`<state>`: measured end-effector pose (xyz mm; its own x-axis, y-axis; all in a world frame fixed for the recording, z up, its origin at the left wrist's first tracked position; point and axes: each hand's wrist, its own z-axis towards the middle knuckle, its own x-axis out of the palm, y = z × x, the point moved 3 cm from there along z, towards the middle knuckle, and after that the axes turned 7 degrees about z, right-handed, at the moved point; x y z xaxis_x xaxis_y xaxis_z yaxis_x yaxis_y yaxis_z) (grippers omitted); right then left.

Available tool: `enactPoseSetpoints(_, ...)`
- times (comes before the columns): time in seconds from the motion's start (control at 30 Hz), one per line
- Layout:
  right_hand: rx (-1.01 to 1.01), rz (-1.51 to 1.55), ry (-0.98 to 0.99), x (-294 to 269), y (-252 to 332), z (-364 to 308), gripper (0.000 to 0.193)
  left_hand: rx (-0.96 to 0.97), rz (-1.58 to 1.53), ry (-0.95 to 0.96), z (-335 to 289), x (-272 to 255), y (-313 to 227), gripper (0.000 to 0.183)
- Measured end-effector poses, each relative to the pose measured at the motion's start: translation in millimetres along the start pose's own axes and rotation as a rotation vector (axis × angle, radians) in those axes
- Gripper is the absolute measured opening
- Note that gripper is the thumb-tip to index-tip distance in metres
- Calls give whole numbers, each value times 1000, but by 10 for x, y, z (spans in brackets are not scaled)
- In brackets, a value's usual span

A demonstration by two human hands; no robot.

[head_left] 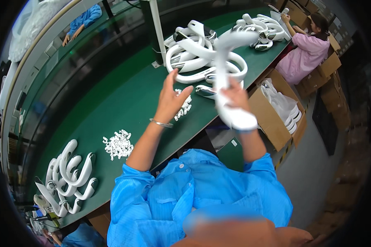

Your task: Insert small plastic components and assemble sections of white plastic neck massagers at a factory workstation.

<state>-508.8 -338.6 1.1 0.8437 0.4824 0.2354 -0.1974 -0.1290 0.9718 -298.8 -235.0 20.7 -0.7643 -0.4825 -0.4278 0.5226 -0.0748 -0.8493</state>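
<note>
My right hand [237, 98] is closed round a long white curved plastic part [221, 70], raised above the table's near edge and blurred by motion. Its upper end bends to the right and its lower end flares over my wrist. My left hand [169, 99] is empty, with fingers and thumb apart. Beside that hand, a small heap of tiny white pieces [184, 108] lies on the green tabletop [107, 111]. Just beyond both hands is a pile of white curved parts [187, 66], some with shiny silver ends, partly hidden by the held part.
Another heap of tiny white pieces [118, 145] and a stack of U-shaped white parts [76, 173] lie to the left. More white parts [264, 31] are at the far end. A pole [157, 31] rises behind the table. An open carton [272, 111] and a co-worker in pink [303, 57] are at right.
</note>
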Motion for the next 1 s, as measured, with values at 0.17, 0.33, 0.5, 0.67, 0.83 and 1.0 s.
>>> enactPoseSetpoints(0.17, -210, 71, -383, -1614, 346, 1300, 49, 1, 592, 61, 307, -42, 312, 95)
enactPoseSetpoints(0.33, 23, 3, -645, -2941, -83, 2446, 38, -60, 571, 276, 506, 209, 649, 113)
enactPoseSetpoints(0.5, -29, -626, -767, -2598, 53, 2766, 37, -152, 620, 281, 656, 287, 727, 113)
enactPoseSetpoints(0.67, -25, -1097, -954, -2901, 68, 3036, 43, -43, 653, 166, 725, 397, 777, 105)
enactPoseSetpoints(0.83, 76, -773, -751, -2724, 102, 2745, 59, -122, 610, 176, 653, 328, 771, 102)
enactPoseSetpoints(1.0, -468, -861, -738, -2554, 60, 2042, 55, -145, 678, 228, 429, 11, 655, 93)
